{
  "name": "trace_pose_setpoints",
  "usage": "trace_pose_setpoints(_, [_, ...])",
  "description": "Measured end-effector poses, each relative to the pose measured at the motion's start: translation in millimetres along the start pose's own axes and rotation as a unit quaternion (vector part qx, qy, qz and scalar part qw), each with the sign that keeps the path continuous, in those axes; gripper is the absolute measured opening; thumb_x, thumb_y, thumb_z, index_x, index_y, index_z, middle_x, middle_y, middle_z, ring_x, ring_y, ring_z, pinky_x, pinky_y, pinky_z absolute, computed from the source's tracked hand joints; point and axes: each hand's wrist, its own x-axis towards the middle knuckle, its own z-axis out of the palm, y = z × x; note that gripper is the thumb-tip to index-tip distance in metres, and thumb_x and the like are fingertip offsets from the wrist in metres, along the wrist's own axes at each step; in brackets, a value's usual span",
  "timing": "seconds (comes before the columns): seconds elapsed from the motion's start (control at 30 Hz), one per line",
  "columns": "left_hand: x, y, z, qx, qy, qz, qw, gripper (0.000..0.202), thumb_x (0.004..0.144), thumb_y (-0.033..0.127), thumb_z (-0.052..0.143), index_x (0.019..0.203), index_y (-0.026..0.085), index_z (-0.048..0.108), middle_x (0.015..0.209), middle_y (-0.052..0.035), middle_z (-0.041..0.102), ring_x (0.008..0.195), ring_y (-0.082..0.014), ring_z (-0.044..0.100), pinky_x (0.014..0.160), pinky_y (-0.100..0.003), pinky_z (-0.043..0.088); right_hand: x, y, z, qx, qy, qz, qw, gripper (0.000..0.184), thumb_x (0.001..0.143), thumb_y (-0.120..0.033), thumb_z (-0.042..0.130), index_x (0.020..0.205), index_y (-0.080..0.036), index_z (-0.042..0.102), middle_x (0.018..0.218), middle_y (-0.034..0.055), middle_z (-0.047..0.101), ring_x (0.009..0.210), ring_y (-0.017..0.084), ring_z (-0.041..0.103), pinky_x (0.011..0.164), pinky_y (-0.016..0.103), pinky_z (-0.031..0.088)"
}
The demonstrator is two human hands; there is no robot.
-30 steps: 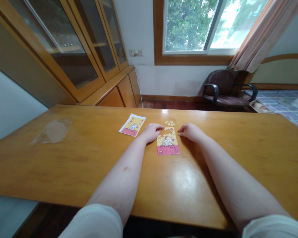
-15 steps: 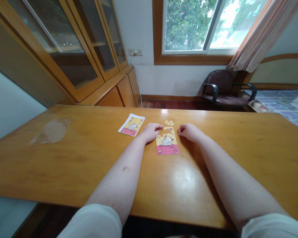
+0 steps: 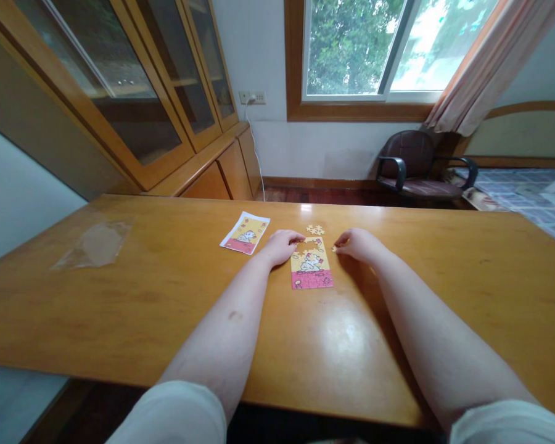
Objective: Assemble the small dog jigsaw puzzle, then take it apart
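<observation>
A yellow and pink jigsaw puzzle with a white cartoon animal lies flat on the table, a gap showing bare wood in its upper part. My left hand rests at the puzzle's upper left edge, fingers stretched out and touching it. Just right of the puzzle, my right hand pinches a small yellow puzzle piece between thumb and fingertips. Several loose pieces lie in a little heap beyond the puzzle's top edge.
Left of the puzzle lies a printed picture card with the same design. A clear plastic bag is farther left on the wooden table. Behind the table stand a glass-door cabinet and an armchair.
My right hand has shifted slightly to the right, away from the puzzle, and the piece in its fingertips now shows. My left hand stays in place.
</observation>
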Motion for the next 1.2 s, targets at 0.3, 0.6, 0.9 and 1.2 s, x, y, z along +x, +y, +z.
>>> trace_pose_setpoints(0.3, [0, 2, -1.7, 0.003, -0.001, -0.001, 1.0, 0.038, 0.083, 0.011, 0.049, 0.113, 0.02, 0.072, 0.118, -0.0048, 0.07, 0.112, -0.0217, 0.06, 0.102, -0.036, 0.046, 2, 1, 6, 0.013, 0.001, -0.017, 1.0, 0.021, 0.073, -0.032, 0.073, 0.092, -0.024, 0.078, 0.093, 0.0042, 0.076, 0.081, 0.019, 0.067, 0.067, 0.025, 0.047])
trace_pose_setpoints(0.6, [0, 0, -0.5, 0.005, -0.001, -0.003, 1.0, 0.039, 0.083, 0.011, 0.05, 0.113, 0.022, 0.072, 0.119, -0.0037, 0.07, 0.114, -0.0218, 0.059, 0.103, -0.036, 0.045, 2, -2, 7, 0.022, -0.028, -0.021, 0.999, 0.013, 0.074, -0.025, 0.072, 0.086, -0.02, 0.075, 0.088, 0.0054, 0.075, 0.077, 0.018, 0.066, 0.066, 0.025, 0.045])
trace_pose_setpoints(0.9, [0, 1, -1.5, 0.003, 0.001, 0.0, 1.0, 0.038, 0.083, 0.01, 0.05, 0.112, 0.021, 0.072, 0.118, -0.0039, 0.071, 0.112, -0.0211, 0.06, 0.102, -0.035, 0.046, -3, -9, 4, 0.072, -0.016, -0.041, 0.996, 0.006, 0.07, -0.02, 0.072, 0.074, -0.018, 0.068, 0.078, 0.0031, 0.071, 0.067, 0.015, 0.061, 0.06, 0.024, 0.042])
trace_pose_setpoints(1.2, [1, 1, -0.1, 0.006, 0.005, 0.002, 1.0, 0.037, 0.082, 0.009, 0.051, 0.11, 0.02, 0.073, 0.115, -0.0041, 0.072, 0.111, -0.0201, 0.062, 0.102, -0.033, 0.046, -32, -64, 23, 0.173, -0.012, -0.138, 0.975, 0.006, 0.075, -0.017, 0.068, 0.081, -0.02, 0.068, 0.079, -0.0001, 0.07, 0.067, 0.012, 0.058, 0.063, 0.023, 0.041])
